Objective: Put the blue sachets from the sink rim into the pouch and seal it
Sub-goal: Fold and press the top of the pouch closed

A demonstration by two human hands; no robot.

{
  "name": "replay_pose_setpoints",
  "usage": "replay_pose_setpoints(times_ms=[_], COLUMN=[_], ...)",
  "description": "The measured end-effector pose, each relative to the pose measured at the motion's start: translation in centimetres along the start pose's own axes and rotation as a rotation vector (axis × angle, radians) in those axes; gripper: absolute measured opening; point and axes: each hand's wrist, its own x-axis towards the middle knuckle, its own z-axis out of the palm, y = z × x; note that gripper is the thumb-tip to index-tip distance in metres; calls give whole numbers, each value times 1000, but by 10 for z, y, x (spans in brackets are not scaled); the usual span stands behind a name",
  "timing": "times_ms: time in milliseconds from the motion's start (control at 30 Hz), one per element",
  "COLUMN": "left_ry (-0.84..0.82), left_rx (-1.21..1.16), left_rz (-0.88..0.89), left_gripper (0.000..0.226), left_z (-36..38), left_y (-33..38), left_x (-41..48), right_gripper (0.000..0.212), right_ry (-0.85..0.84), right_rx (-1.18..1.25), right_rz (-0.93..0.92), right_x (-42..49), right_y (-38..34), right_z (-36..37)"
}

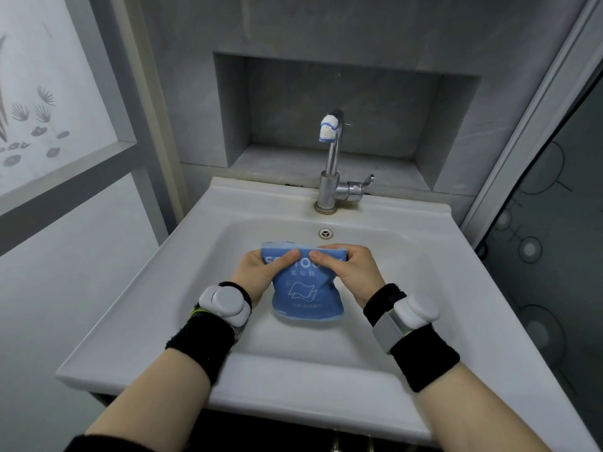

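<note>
left hand (261, 272): its fingers (286, 257) pinch the top strip of the pouch (306, 295) from the 9 o'clock side, thumb flat on the front, the rest curled behind and mostly hidden.
right hand (352, 272): pinches the same strip from the 3 o'clock side, thumb on the front. the two thumb tips nearly meet at the middle of the strip.
pouch: blue with white print, held upright over the basin and clear of the sink. its body bulges and its bottom edge hangs toward 6 o'clock.
pouch mouth: looks pressed flat under the thumbs. whether it is closed along its whole length i cannot tell.
sachets: none in view anywhere on the sink rim (130, 321). judging by the bulge, they are probably inside the pouch.
wrists: a black band with a pale grey device on each (225, 303).
sink: white, with the overflow hole (325, 233) at 12 o'clock of the pouch and the tap (331, 164) beyond it, lever pointing to 3 o'clock.
surroundings: a grey wall niche (342, 109) behind the tap, a frosted patterned panel (49, 119) at 9 to 10 o'clock, and a dark patterned glass door (548, 256) at 3 o'clock.
progress: the loading looks done and the sealing looks to be in hand.
left to do: likely to press along the strip out to both ends and check that it holds shut.
</note>
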Motion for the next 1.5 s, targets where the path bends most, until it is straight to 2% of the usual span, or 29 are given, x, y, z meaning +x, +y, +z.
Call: replay_pose_setpoints(times_ms=[100,333,467,600,933,1267,1500], left_ry=[-16,-32,-21,-18,-20,-66,-66], left_rx=[44,102,101,36,-57,-82,-158], left_rz=[24,60,62,-4,-95,-200,-234], left_gripper=[29,31,41,42,38,49,43], left_z=[1,1,3,4,4,6,6], left_y=[-1,0,-1,-1,5,5,4], left_x=[-1,-2,-2,-1,0,4,4], right_gripper=[16,13,16,15,20,22,24], right_ry=[-31,-39,-22,27,26,57,45], right_rx=[-46,-87,-88,-42,-54,-47,-57], right_rz=[3,5,12,16,33,49,62], right_x=[-1,-3,-3,0,2,4,5], right_y=[-1,0,0,-1,-1,0,1], right_z=[1,0,1,2,1,-2,-1])
